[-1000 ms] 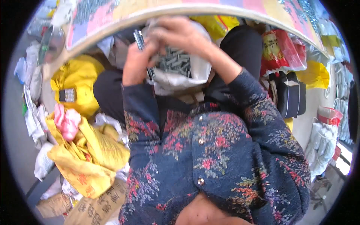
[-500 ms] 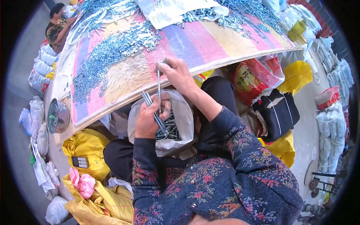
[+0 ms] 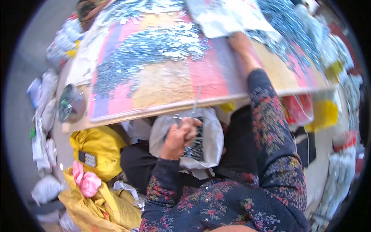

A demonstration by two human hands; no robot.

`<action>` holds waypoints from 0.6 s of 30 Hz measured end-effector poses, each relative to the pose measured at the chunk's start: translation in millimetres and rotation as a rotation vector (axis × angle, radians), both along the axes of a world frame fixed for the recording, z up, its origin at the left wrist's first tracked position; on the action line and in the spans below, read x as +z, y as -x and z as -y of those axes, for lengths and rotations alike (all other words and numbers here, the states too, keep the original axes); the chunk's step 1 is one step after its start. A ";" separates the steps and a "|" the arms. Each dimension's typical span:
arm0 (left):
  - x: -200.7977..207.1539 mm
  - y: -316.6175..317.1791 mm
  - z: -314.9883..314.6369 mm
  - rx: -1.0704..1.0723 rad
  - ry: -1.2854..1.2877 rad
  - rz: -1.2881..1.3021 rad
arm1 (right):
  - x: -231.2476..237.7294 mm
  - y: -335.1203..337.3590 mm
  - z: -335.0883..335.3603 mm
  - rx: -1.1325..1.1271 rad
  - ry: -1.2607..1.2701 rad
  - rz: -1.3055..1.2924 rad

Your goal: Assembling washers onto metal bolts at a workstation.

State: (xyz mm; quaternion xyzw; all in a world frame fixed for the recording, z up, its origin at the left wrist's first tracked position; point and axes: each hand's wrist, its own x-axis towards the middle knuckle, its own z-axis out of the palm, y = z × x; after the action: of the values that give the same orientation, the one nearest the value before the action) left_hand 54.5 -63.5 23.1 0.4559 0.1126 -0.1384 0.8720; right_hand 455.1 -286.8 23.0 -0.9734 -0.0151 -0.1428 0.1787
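Over the mouth of a white sack (image 3: 215, 135) in my lap, my left hand (image 3: 179, 137) is closed around long metal bolts (image 3: 197, 99). One of them sticks up from the fist, toward the table's front edge; motion blurs the rest. Dark metal bolts (image 3: 195, 149) fill the sack below. My right hand (image 3: 240, 41) reaches far across the table, to the edge of a white plastic sheet (image 3: 228, 17) beside a heap of long bluish metal pieces (image 3: 286, 34). Its fingers are smeared and partly hidden. A wide spread of small metal washers (image 3: 150, 48) lies left of it.
A striped cloth (image 3: 162, 85) covers the table. A metal bowl (image 3: 71, 102) stands at its left corner. Yellow bags (image 3: 102, 145) lie at my left, with a keypad phone (image 3: 87, 158) and a pink cloth (image 3: 87, 179). A person (image 3: 91, 9) is partly visible at the far left.
My right hand has left the bolt near my left hand and stretched forward to the white sheet. The left hand stays over the sack with its bolts. The whole view has shifted.
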 end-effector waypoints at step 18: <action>-12.3 12.2 -13.4 0.096 -0.277 0.082 | 18.7 223.7 -59.2 0.655 -1.370 -0.444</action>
State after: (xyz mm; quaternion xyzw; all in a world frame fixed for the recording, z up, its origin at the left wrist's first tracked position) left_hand 42.2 -50.1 10.8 0.5713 0.1166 -0.0607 0.8102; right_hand 231.4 -227.6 41.7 -0.5982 -0.1737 0.1371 0.7702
